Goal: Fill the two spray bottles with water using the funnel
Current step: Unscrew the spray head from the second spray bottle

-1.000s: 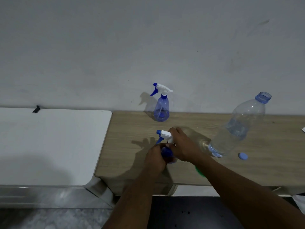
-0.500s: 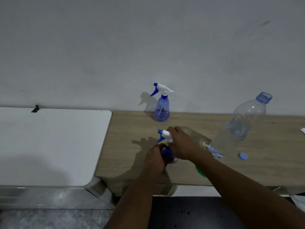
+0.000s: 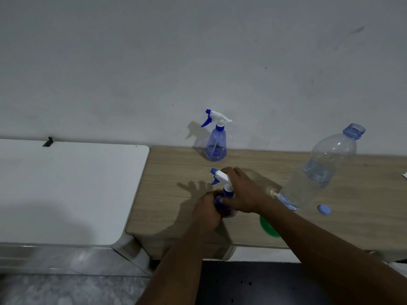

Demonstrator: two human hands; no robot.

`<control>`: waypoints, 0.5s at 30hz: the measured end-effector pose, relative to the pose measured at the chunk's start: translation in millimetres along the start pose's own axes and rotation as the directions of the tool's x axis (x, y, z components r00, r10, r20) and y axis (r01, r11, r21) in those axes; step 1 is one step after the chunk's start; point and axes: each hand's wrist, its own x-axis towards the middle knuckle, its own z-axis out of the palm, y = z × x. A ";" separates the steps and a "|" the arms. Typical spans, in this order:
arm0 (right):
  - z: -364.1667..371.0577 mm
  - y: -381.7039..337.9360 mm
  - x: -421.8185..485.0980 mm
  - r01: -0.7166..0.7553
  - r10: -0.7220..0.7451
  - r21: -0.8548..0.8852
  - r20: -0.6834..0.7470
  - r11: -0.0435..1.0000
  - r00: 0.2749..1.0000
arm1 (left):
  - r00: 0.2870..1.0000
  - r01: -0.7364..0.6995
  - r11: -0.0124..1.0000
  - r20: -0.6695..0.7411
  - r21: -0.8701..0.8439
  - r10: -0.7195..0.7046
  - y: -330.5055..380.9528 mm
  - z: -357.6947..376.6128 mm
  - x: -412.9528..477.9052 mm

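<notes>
Near the front of the wooden table (image 3: 176,172) stands a small blue spray bottle (image 3: 222,202). My left hand (image 3: 206,211) wraps its body, hiding most of it. My right hand (image 3: 243,192) grips its white and blue spray head (image 3: 221,178) at the neck. A second blue spray bottle (image 3: 215,143) with its head on stands upright at the back by the wall. A large clear water bottle (image 3: 317,172), uncapped and partly filled, stands to the right. The green funnel (image 3: 267,227) lies under my right forearm, mostly hidden.
A blue bottle cap (image 3: 324,209) lies on the table right of the water bottle's base. A white table (image 3: 66,183) adjoins the wooden one on the left. A grey wall rises behind. A white paper corner shows at the far right edge.
My right hand has shifted slightly on the spray head, which sits a little higher and more exposed above the bottle's neck. The other objects have not moved.
</notes>
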 end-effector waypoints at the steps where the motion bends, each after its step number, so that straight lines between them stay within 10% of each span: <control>1: 1.9 0.7 0.7 -0.010 0.007 -0.061 -0.040 0.998 0.999 | 1.000 0.002 1.000 -0.011 -0.017 -0.002 0.3 0.3 -0.3; 15: -5.0 5.2 7.9 -0.048 0.048 -0.058 -0.007 0.997 0.999 | 0.999 0.038 0.999 0.014 0.009 -0.038 11.6 -2.1 -5.7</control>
